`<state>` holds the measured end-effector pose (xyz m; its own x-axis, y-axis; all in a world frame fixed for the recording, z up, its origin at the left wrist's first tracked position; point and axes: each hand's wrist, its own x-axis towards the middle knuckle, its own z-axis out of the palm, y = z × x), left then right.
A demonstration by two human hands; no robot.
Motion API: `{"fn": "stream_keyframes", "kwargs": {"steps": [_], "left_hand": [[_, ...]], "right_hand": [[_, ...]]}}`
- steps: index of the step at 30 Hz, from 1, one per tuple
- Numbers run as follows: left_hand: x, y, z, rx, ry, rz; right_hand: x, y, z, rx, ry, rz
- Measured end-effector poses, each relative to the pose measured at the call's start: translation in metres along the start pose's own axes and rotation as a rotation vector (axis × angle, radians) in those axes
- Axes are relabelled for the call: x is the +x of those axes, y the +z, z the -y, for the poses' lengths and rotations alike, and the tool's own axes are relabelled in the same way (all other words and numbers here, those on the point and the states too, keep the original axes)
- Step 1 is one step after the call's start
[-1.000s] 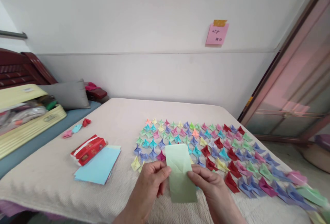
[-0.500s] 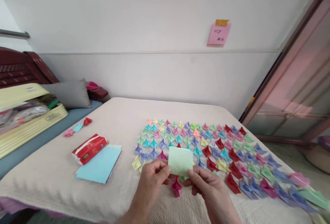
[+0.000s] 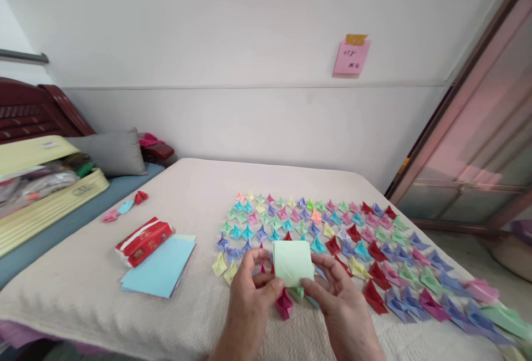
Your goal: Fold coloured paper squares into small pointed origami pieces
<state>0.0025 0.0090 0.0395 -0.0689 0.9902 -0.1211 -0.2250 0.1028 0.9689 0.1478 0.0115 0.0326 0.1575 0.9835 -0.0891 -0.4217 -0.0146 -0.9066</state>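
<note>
A folded, pale green square of paper [image 3: 292, 263] is held up between my two hands, above the near part of the bed. My left hand [image 3: 254, 291] pinches its lower left corner between thumb and fingers. At the lower right corner, my right hand [image 3: 336, 289] grips it the same way. Just below the paper lies a magenta folded paper boat [image 3: 284, 305]. Rows of small folded paper boats in many colours, such as a dark red one [image 3: 374, 296], spread behind and to the right of my hands.
Left of my hands, a red tissue pack [image 3: 144, 240] rests by a stack of light blue paper sheets [image 3: 160, 268]. Farther left are a few crumpled-looking paper pieces [image 3: 126, 206] and an open yellow box [image 3: 54, 197]. A pink note [image 3: 351, 57] is taped to the wall.
Both hands have shifted their hold along the green paper's lower edge, thumbs now closer together in front. The paper has moved slightly down.
</note>
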Motion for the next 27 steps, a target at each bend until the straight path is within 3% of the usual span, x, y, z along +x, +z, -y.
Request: {"fn": "stream_keyframes", "kwargs": {"steps": [5, 10, 17, 21, 24, 27], "left_hand": [[-0.002, 0.001, -0.001, -0.017, -0.014, 0.026], [0.0, -0.002, 0.003, -0.084, 0.102, 0.022], [-0.002, -0.01, 0.0, 0.451, 0.346, 0.065], [-0.002, -0.012, 0.0, 0.549, 0.433, -0.053], [0.001, -0.015, -0.003, 0.52, 0.406, -0.137], [0.003, -0.017, -0.008, 0.458, 0.35, -0.128]], "right_hand": [[0.003, -0.006, 0.0, -0.014, -0.017, 0.073], [0.004, -0.011, -0.002, -0.027, -0.044, 0.097], [0.001, -0.009, 0.0, -0.033, -0.006, 0.143], [0.002, -0.01, 0.0, -0.183, -0.077, 0.154], [0.002, -0.011, -0.001, -0.354, -0.161, 0.095], [0.001, -0.012, -0.002, -0.477, -0.209, 0.113]]}}
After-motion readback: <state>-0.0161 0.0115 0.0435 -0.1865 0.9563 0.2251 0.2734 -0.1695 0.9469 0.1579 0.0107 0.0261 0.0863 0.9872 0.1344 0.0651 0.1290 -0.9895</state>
